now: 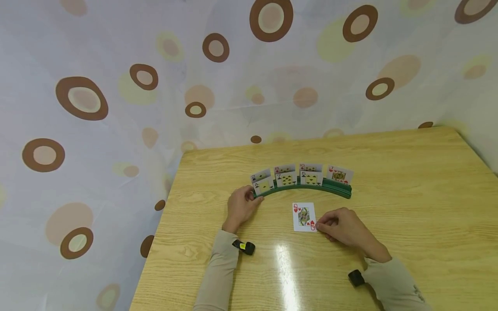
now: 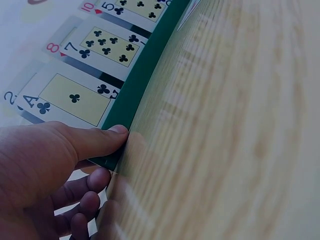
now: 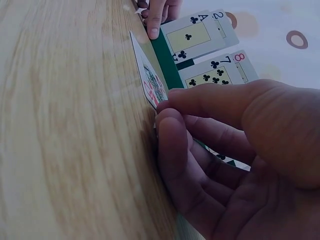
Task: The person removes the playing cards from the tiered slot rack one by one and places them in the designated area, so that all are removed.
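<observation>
1. Head cam only: the jack of hearts (image 1: 339, 176) stands alone near the R end of the curved green card holder (image 1: 337, 188), w/ three front-and-back card pairs (image 1: 286, 179) to its L.
2. L wrist cam, close-up: my L hand (image 1: 241, 204) pinches the holder's L end, thumb on its front edge, outer fingers loosely curled.
3. R wrist cam: my R hand (image 1: 344, 225) pinches a corner of the queen of hearts (image 1: 303, 217) btwn thumb & fingertip; card shows steeply side-on. Can't tell if it touches the table (image 1: 198, 190).
4. Materials: holder smooth, arc-shaped; tabletop yellowish, wood-grained, w/ a streak of glare; backdrop (image 1: 109, 52) printed w/ brown-ringed ovals.
5. The queen: white, rectangular, red Qs & hearts at opposite corners, multicolored center figure; it's face up, in front of the holder, btwn my hands.
</observation>
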Demonstrator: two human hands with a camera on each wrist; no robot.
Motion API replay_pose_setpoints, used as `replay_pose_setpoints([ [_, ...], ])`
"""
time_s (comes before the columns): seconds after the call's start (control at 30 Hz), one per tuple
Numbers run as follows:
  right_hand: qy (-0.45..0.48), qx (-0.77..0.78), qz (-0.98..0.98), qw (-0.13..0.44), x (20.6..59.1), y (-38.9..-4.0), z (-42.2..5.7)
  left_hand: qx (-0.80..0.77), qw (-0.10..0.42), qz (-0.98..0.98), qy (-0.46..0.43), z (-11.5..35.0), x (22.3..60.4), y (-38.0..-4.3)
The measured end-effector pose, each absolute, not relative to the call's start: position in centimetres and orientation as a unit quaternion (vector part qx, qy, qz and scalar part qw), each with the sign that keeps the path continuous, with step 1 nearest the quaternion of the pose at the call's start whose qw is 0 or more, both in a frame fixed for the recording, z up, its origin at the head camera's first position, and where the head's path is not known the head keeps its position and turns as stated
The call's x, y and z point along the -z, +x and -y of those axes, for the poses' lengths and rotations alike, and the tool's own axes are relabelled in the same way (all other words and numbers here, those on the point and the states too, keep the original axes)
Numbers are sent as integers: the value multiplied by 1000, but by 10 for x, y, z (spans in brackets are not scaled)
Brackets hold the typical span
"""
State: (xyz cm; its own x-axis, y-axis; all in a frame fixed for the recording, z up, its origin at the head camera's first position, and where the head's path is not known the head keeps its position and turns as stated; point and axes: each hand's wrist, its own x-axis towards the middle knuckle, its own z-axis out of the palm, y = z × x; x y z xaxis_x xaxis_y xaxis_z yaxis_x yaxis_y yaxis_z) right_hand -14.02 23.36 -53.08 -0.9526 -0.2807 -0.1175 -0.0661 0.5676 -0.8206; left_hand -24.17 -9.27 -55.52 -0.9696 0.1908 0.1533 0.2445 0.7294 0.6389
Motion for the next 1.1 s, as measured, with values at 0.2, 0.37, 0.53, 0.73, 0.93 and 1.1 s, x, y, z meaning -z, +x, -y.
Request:
replay_pose_setpoints([
  [0.2,-89,449,-884,94,531,-140,-233,349,35,929,-116,93,555,-241],
  [0.37,-67,421,-904,20,530,-142,-234,347,37,929,-120,92,555,-242],
  [0.53,-42,412,-909,-42,525,-144,-234,349,39,929,-118,92,555,-242],
  [0.73,-21,414,-902,-123,521,-152,-233,349,41,928,-119,92,556,-242],
  [0.93,-43,419,-883,-206,519,-166,-233,345,37,931,-115,92,556,-243],
  [1.1,-41,404,-882,-241,518,-179,-234,347,37,930,-115,92,556,-242],
])
